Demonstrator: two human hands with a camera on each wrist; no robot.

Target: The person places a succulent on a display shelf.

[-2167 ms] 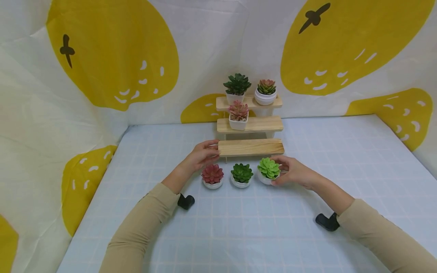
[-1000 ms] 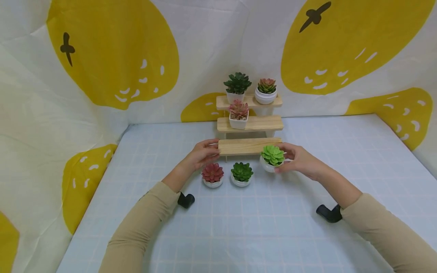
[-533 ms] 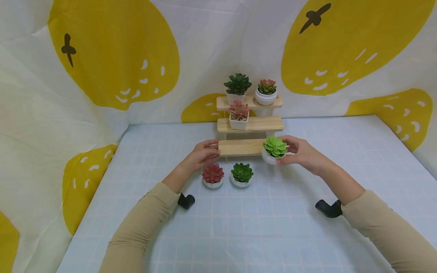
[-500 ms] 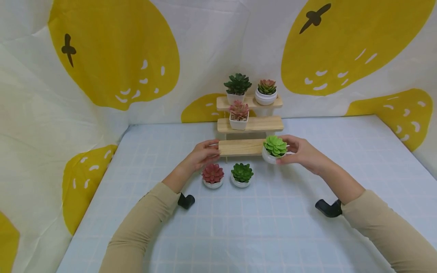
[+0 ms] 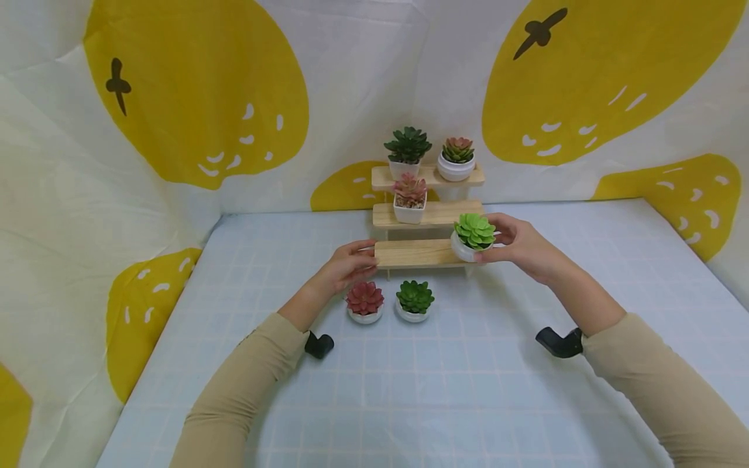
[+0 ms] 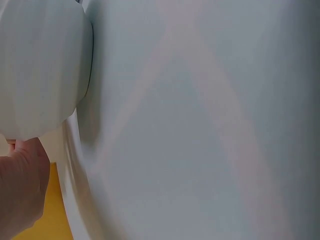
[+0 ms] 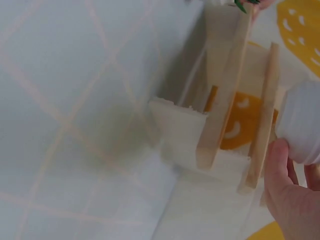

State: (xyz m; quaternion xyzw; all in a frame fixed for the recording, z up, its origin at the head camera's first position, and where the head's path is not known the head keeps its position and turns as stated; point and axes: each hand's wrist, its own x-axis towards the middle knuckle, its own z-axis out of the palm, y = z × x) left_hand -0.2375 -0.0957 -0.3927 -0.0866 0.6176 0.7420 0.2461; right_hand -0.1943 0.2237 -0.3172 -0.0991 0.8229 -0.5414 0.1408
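In the head view my right hand [image 5: 523, 250] grips a white pot with a lime-green succulent [image 5: 474, 232], over the right end of the lowest shelf of a wooden three-tier plant stand [image 5: 415, 253]. The right wrist view shows its thumb and fingers on the white pot [image 7: 302, 122], beside the shelf edges; whether the pot touches the shelf is unclear. My left hand [image 5: 345, 265] holds the left end of that lowest shelf. In the left wrist view a white pot [image 6: 40, 65] largely hides the left hand's fingers.
A red succulent [image 5: 365, 298] and a dark green succulent [image 5: 415, 297] stand on the checked cloth [image 5: 409, 390] before the stand. Higher up sit a pink succulent [image 5: 409, 192], a dark green one [image 5: 407, 146] and a red-tipped one [image 5: 458, 151]. A patterned cloth [image 5: 363, 84] hangs behind.
My right hand has lifted the lime-green succulent off the table and carried it up and back, over the lowest shelf's right end. The left hand has stayed at the stand.
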